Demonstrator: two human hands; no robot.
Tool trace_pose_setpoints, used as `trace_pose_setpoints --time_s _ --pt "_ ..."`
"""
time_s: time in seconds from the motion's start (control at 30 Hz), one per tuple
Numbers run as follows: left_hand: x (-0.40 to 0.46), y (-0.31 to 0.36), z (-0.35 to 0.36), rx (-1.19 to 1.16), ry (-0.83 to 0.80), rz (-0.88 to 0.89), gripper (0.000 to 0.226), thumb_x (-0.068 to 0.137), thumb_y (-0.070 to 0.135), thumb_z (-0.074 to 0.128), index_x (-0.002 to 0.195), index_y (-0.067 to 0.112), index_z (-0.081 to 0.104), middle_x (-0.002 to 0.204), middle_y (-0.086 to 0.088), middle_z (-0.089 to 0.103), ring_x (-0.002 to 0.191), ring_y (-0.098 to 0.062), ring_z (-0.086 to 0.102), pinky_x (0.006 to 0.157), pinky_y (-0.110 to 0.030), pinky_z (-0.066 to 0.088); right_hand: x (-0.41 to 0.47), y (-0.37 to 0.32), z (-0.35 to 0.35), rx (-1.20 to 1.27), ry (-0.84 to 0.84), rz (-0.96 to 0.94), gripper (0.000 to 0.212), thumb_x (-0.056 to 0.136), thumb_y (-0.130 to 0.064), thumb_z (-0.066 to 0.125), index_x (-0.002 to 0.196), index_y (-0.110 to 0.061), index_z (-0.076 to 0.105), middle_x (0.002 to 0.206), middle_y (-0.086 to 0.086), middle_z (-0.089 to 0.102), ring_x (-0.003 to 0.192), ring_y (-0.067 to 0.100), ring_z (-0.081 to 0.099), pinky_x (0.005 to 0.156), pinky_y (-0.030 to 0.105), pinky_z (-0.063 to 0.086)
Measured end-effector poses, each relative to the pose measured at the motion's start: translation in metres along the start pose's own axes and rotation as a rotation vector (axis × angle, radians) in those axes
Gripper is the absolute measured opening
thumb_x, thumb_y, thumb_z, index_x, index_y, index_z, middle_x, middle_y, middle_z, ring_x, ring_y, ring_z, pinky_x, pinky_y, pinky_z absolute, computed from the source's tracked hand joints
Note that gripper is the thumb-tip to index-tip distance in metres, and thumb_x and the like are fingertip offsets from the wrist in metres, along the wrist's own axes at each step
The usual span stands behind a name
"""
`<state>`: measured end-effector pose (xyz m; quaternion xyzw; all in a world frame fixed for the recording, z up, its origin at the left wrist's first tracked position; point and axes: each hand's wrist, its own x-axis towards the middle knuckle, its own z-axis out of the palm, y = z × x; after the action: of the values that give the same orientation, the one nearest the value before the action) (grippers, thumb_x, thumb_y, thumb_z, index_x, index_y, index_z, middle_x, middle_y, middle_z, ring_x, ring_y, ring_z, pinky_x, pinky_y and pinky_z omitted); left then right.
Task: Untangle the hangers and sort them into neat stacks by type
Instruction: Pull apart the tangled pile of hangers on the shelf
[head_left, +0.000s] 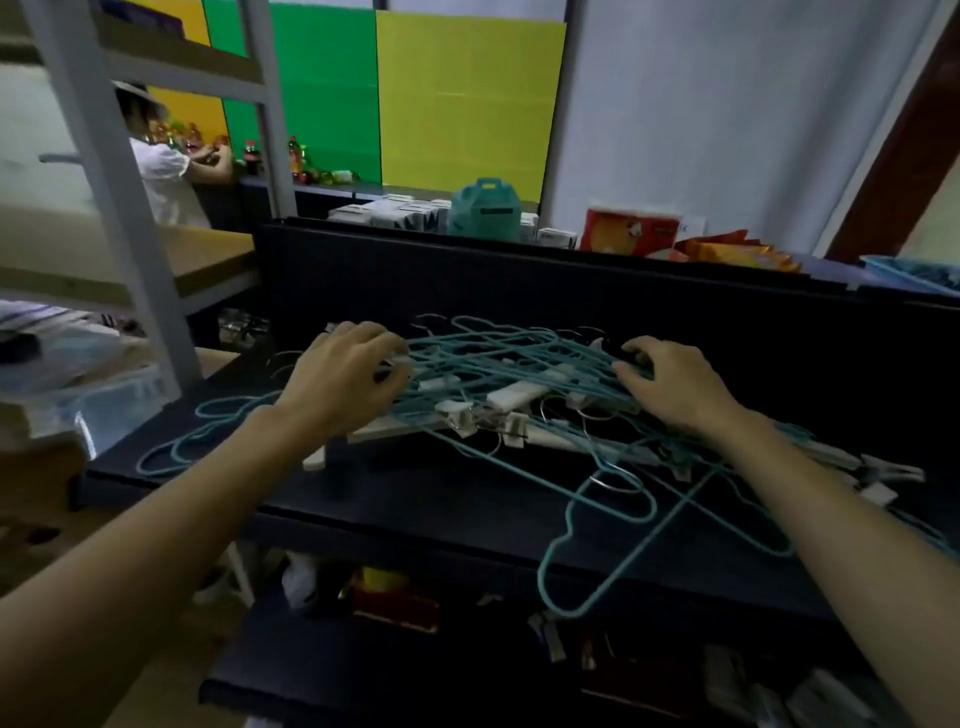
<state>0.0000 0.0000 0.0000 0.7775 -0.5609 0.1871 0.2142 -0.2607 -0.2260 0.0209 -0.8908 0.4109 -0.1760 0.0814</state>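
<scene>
**Both hands on the tangled hangers**

A tangled heap of teal wire hangers (498, 358) mixed with white clip hangers (511, 397) lies on the dark worktop (415, 499). The left hand (343, 376) rests on the heap's left side, fingers curled into the wires. The right hand (670, 382) presses on its right side, fingers spread apart. One teal hanger (613, 571) juts over the front edge. Behind, a teal box (485, 205) stands.

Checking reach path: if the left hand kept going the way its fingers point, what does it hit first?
The left hand points forward and right, fingers already on the tangle of teal hangers. It would push deeper into that pile and its white clip hangers; depth beyond is unclear.
</scene>
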Motion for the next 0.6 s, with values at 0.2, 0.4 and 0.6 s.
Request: trace_pose_setpoints --time_s 0.2,0.4,0.6 --pt "0.034 -0.012 0.021 -0.029 -0.307 -0.041 0.074 0.082 0.076 0.038 0.141 0.031 0.038 0.139 -0.003 0.046 0.121 -0.027 0.048 0.095 -0.042 0.042 0.026 -0.001 0.008 0.012 -0.182 0.169 0.062 0.091 -0.058 0.048 0.139 -0.020 0.044 0.138 0.008 0.050 0.117 0.028 0.053 0.093 0.037 0.045" --pt "0.065 -0.008 0.033 -0.023 -0.369 -0.016 0.084 0.078 0.080 0.038 0.146 0.032 0.024 0.143 -0.005 0.043 0.120 -0.028 0.051 0.090 -0.041 0.047 0.038 0.017 0.004 0.138 -0.271 0.294 0.078 0.077 -0.073 0.051 0.139 -0.027 0.042 0.139 0.008 0.046 0.122 0.028 0.048 0.092 0.036 0.041" --pt "0.081 -0.013 0.037 -0.032 -0.388 0.022 0.088 0.074 0.082 0.039 0.144 0.030 0.030 0.141 -0.003 0.045 0.120 -0.025 0.051 0.093 -0.040 0.046 0.052 0.031 -0.006 0.130 -0.363 0.305 0.099 0.053 -0.088 0.049 0.131 -0.027 0.051 0.125 0.000 0.052 0.110 0.021 0.051 0.089 0.033 0.043"
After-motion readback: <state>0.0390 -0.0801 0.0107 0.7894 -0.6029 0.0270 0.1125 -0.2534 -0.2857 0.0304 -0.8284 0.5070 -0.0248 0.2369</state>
